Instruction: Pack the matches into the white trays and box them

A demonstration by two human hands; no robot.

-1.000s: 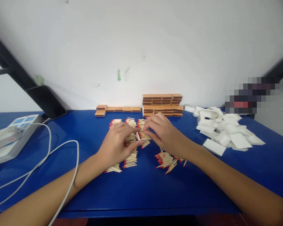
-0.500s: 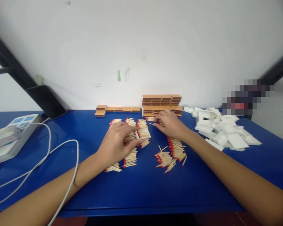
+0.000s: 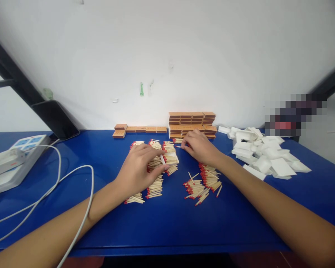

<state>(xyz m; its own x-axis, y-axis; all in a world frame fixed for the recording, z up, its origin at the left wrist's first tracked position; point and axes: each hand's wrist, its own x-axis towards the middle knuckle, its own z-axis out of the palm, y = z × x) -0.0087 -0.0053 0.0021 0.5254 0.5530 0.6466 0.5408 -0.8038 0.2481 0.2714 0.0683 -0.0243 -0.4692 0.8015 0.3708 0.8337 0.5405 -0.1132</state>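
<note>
**Two hands at work before the stack of brown matchboxes (image 3: pixel 191 124), the reference landmark.** The left hand (image 3: pixel 138 167) is pinching one white tray (image 3: pixel 171 158), part-filled with matches, just in front and left of the stack. This hand is lying over a broad spread of matchsticks (image 3: pixel 153 188).

The right hand (image 3: pixel 201 149) is setting its fingertips on loose matches at the stack's foot; whether it is gripping any cannot be told. One second heap of matches (image 3: pixel 202 182) is lying in front of the stack, nearer the person.

Left of the stack, a row of about six brown boxes (image 3: pixel 141 130) is lining the wall. Right of it, a pile of white trays (image 3: pixel 264 154) is sitting, too many to count. Far left of the stack, one power strip (image 3: pixel 13 160) is trailing white cables (image 3: pixel 82 193).

One second earlier both hands were meeting at the tray. The right hand has since moved back to the stack, uncovering the second heap, while the left hand is keeping its place.

Between that heap and the front edge of the table (image 3: pixel 170 250), bare blue surface is lying open. One cable is crossing the left forearm.
</note>
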